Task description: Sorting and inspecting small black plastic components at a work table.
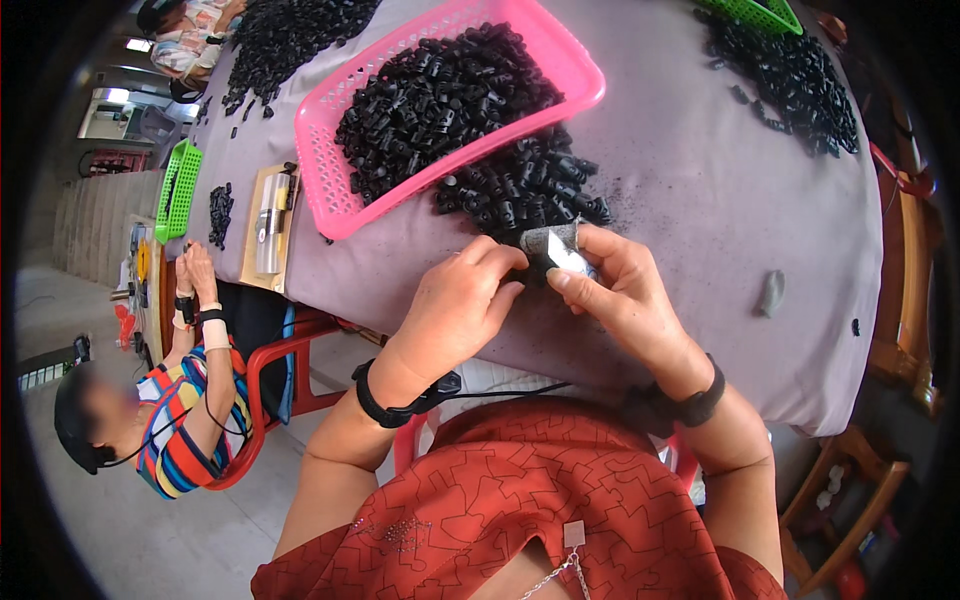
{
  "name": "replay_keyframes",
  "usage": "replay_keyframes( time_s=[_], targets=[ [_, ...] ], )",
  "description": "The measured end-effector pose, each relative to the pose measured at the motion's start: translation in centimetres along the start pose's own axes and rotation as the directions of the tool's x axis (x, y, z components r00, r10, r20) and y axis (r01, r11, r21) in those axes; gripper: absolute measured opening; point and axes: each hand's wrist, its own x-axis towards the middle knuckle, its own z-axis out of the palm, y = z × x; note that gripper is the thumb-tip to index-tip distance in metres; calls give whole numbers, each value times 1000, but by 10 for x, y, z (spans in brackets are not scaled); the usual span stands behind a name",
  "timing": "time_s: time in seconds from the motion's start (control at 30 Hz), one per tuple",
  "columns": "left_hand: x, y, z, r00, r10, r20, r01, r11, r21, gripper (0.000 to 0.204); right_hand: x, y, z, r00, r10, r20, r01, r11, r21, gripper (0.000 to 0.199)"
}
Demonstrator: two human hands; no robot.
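Observation:
My left hand (460, 300) is closed, with thumb and fingers pinched at a small black plastic part (536, 270) that my fingers partly cover. Close beside it, my right hand (632, 300) grips a shiny, blade-like metal piece (566, 256) between thumb and fingers. At my right index fingertip is a grey, speckled, tube-shaped piece (548, 238); whether it is worn or held I cannot tell. Just beyond both hands lies a loose heap of black plastic parts (520, 190), spilling out below a pink basket (590, 85) filled with the same parts.
A grey cloth (680, 180) covers the table. More black parts (790, 90) lie at the far right by a green basket (765, 14), others (290, 40) at the far left. A small grey piece (772, 293) lies to the right. At left sits a person (190, 420) in stripes.

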Motion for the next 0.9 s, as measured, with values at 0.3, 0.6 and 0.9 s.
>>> replay_keyframes(
  time_s=[0.3,0.6,0.9],
  targets=[
    [-4,-2,16,993,106,-46,-106,994,-13,20,2,9,2,946,-324,14,306,877,-371,18],
    [-10,-32,-5,943,-238,234,294,260,-920,21,1,5,3,999,-52,16,54,980,-190,26],
    [-9,-31,1,903,-193,383,333,-247,-910,28,3,1,1,979,67,195,-74,997,28,43]
  ],
)
